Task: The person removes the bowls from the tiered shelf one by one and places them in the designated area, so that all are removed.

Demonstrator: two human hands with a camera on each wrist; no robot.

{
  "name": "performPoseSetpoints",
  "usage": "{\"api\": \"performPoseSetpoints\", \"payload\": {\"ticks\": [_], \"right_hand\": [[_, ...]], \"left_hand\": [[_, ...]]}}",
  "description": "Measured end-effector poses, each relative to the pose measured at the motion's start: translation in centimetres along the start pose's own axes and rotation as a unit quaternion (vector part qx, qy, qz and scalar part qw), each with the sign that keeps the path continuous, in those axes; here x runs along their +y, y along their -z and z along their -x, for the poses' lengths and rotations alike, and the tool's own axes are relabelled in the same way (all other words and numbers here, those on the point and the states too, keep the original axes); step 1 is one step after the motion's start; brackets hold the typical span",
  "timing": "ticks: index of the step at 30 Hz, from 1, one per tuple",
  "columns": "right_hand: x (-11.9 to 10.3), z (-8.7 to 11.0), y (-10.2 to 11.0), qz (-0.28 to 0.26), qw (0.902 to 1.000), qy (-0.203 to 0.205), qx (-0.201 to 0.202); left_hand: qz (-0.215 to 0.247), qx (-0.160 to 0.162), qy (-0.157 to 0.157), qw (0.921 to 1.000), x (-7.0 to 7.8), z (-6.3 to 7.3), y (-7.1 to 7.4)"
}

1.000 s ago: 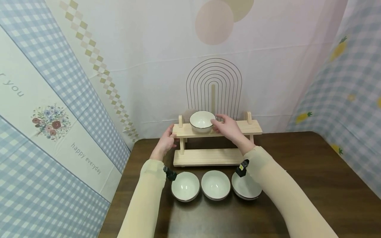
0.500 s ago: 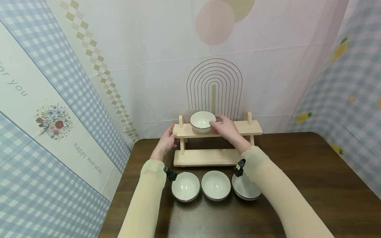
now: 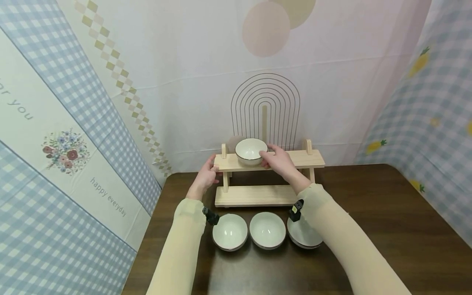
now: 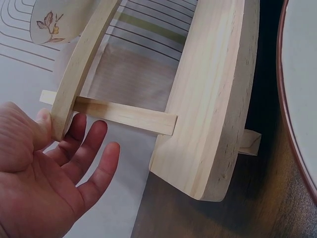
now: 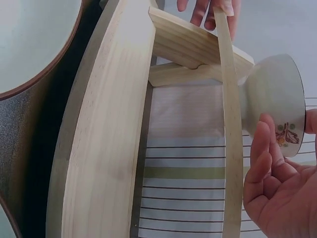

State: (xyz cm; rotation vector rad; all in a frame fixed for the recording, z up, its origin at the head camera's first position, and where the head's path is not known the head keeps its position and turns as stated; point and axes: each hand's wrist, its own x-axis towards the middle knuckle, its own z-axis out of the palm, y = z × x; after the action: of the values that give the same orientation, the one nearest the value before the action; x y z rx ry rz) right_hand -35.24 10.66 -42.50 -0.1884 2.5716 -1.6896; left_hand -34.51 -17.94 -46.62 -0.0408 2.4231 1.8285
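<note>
A small white bowl with a dark rim sits on the upper board, left of the middle, of a two-tier wooden shelf. My right hand holds the bowl by its right side, thumb at the rim. In the right wrist view, a leaf print shows on the outside of the bowl, near the fingers. My left hand grips the left end of the upper board. The left wrist view has the thumb of the left hand on top of this board and the fingers below it.
On the dark wooden table, three bowls stand in a row before the shelf: a left bowl, a middle bowl and a right bowl partly under the right sleeve. A patterned cloth hangs close behind.
My right wrist and forearm have shifted slightly left, and the thumb sits a little farther over the bowl's rim. The bowl, the shelf and my left hand look unmoved.
</note>
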Motion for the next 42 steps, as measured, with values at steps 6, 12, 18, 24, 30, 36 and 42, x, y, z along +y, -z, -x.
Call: {"api": "performPoseSetpoints", "payload": {"ticks": [6, 12, 18, 24, 30, 36, 42], "right_hand": [[-0.1, 0.0, 0.1, -0.01, 0.9999, 0.003, 0.0], [-0.2, 0.0, 0.3, -0.027, 0.9996, -0.001, 0.001], [-0.1, 0.0, 0.4, -0.038, 0.9993, -0.004, 0.003], [0.3, 0.0, 0.5, -0.044, 0.999, 0.004, 0.008], [1.0, 0.1, 0.6, -0.059, 0.9982, 0.008, 0.008], [1.1, 0.7, 0.7, -0.078, 0.9968, 0.014, -0.001], [1.5, 1.2, 0.6, -0.08, 0.9966, 0.017, -0.008]], "left_hand": [[0.006, 0.004, -0.004, 1.0, 0.1, 0.0, -0.2], [0.004, 0.009, -0.006, 0.9999, 0.2, 0.0, -0.4], [0.006, 0.012, -0.002, 0.9999, 0.2, 0.0, -0.5], [0.008, 0.016, -0.001, 0.9998, 0.5, -0.1, -0.6], [0.01, 0.015, -0.001, 0.9998, 0.5, -0.1, -0.7], [0.012, 0.015, 0.0, 0.9998, 0.5, -0.2, -0.6], [0.009, 0.015, 0.004, 0.9998, 0.3, -0.4, -0.4]]}}
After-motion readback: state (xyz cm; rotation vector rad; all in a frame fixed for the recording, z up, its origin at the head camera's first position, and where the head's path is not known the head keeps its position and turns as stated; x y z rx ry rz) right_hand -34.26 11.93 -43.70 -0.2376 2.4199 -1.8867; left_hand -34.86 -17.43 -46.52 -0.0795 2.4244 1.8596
